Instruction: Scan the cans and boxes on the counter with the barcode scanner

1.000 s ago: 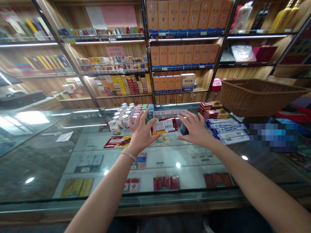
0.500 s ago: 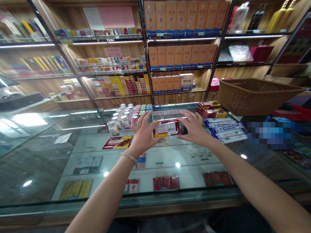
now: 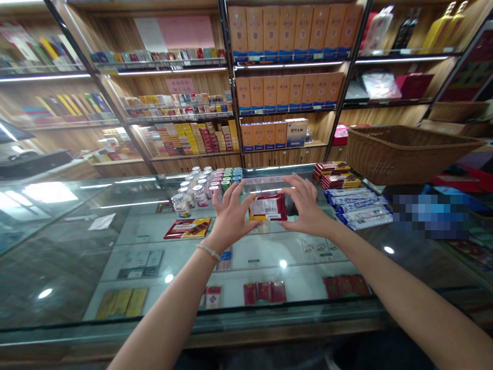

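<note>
Both my hands hold a flat red and yellow carton [image 3: 267,207] with a white label above the glass counter [image 3: 115,246]. My left hand [image 3: 230,216] grips its left end with the thumb, the other fingers spread upward. My right hand [image 3: 304,205] pinches its right end between thumb and fingers. A second red and yellow carton [image 3: 187,227] lies flat on the glass to the left. A cluster of small jars [image 3: 200,187] stands just behind my left hand.
Stacked red cartons [image 3: 337,174] and blue-white cartons [image 3: 356,205] lie at the right. A large wicker basket [image 3: 404,149] stands at the far right. Shelves of boxed goods [image 3: 285,87] fill the back wall. Packs show under the glass.
The carton has risen from the glass and tilted more upright. My right hand closed onto its right end, and both hands came nearer together.
</note>
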The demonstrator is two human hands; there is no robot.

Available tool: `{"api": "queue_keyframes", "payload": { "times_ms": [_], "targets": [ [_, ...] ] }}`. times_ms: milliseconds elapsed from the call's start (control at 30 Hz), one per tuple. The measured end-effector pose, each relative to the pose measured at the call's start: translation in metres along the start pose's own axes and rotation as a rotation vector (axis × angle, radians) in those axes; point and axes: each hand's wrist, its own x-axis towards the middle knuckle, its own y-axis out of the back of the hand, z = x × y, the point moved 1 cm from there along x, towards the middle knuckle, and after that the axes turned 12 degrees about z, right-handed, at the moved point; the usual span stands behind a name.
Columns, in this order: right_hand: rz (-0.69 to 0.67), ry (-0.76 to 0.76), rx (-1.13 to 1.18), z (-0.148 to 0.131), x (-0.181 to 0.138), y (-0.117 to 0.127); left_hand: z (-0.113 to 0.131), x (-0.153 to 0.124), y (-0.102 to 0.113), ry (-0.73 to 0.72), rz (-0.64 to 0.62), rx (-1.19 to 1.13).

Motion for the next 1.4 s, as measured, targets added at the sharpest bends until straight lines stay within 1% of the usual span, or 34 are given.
{"api": "queue_keyframes", "payload": {
  "times_ms": [300, 533, 833, 1033, 1200, 1300, 1400],
  "targets": [
    [0.062, 0.063, 0.046, -0.009, 0.000, 0.001, 0.011, 0.000, 0.002, -0.032, -0.020, -0.016],
    [0.031, 0.082, 0.054, -0.015, 0.001, 0.004, 0.013, -0.002, -0.001, -0.069, 0.013, -0.040],
    [0.016, 0.096, 0.034, -0.016, 0.002, 0.006, 0.014, -0.003, -0.002, -0.085, 0.043, -0.054],
    [-0.005, 0.067, 0.019, -0.009, 0.002, 0.003, 0.015, -0.003, -0.002, -0.010, 0.063, -0.124],
    [-0.028, 0.024, -0.008, 0.001, 0.000, -0.004, 0.006, -0.001, -0.006, 0.108, 0.101, -0.207],
    [-0.032, -0.003, -0.025, 0.002, -0.002, -0.009, -0.001, -0.001, -0.010, 0.176, 0.084, -0.286],
    [-0.051, -0.024, -0.037, -0.001, -0.003, -0.013, -0.002, -0.002, -0.012, 0.197, 0.049, -0.364]
  ]
}}
